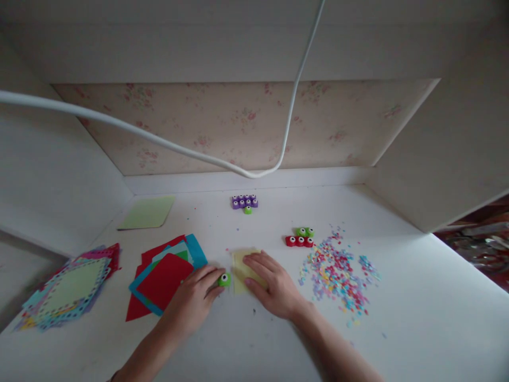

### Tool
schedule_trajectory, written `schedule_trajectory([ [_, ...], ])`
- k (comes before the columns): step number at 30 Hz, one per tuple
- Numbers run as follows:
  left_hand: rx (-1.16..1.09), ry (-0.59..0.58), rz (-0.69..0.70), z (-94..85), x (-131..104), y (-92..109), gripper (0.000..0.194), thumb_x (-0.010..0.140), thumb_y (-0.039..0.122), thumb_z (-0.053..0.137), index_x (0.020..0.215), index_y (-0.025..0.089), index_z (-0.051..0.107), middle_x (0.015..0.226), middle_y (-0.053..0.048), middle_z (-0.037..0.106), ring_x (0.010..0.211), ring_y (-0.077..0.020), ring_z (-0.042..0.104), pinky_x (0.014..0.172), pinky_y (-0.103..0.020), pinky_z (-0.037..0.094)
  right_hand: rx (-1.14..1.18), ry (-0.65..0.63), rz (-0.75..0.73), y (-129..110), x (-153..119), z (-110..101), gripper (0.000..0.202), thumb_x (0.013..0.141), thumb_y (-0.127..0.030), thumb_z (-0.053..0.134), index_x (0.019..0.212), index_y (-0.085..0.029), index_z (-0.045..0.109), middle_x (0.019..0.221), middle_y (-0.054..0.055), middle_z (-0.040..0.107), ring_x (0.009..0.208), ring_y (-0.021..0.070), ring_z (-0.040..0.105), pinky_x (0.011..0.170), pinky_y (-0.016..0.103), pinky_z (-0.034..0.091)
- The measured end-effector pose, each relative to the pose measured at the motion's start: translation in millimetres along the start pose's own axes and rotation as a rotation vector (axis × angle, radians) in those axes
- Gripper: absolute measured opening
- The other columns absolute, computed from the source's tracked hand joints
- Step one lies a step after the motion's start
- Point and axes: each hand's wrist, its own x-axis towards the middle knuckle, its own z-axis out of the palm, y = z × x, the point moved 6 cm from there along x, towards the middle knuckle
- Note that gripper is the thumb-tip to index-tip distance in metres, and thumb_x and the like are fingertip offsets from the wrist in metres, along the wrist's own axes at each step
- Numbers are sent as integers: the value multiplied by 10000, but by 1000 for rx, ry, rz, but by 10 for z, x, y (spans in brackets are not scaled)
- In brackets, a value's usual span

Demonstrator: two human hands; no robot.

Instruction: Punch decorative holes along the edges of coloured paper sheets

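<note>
Between the thumb and fingers of my left hand [199,289] is a small green craft punch [225,279] with a white and black button on top. It sits at the left edge of a pale yellow paper square [240,276]; whether the paper is inside its slot I cannot tell. My right hand [268,281] lies on that paper with its fingers stretched out, covering the right part of it. Just left of my left hand lies a loose pile of red, blue and green paper squares [165,281].
Punched paper bits [338,268] are scattered at the right. Red punches [299,242] and green punches [304,232] stand beside them; several purple punches [244,201] stand farther back. Hole-edged papers [75,289] and a pale green stack [147,212] lie left. A white cable [191,154] hangs in front.
</note>
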Motion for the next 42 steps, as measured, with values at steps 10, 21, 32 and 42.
schedule_trajectory([
  [10,-249,137,-152,190,22,213,281,938,395,565,1166,234,595,926,-42,720,731,-170,690,679,-280,597,333,87,178,48,9,-51,198,957,-257,569,1123,-239,676,1045,53,722,946,184,682,854,314,562],
  [21,-307,97,-167,423,-259,153,179,975,296,495,1119,237,582,997,-49,676,855,-169,687,764,-279,590,156,534,520,986,-59,-892,338,884,-457,607,1085,-194,674,996,93,724,881,238,698,791,381,558],
  [32,-277,70,-138,441,-229,153,168,972,215,472,1081,228,599,1005,-54,673,937,-182,673,827,-299,572,-489,33,530,1438,180,-1048,178,824,-238,580,841,-199,753,1165,115,666,1066,253,642,986,385,460],
  [42,-304,34,-148,418,-184,165,185,976,199,440,999,214,623,955,-61,674,902,-186,669,808,-308,573,-493,24,483,1197,634,-898,313,924,-357,524,1134,-193,687,1181,88,677,1076,228,636,975,350,461],
])
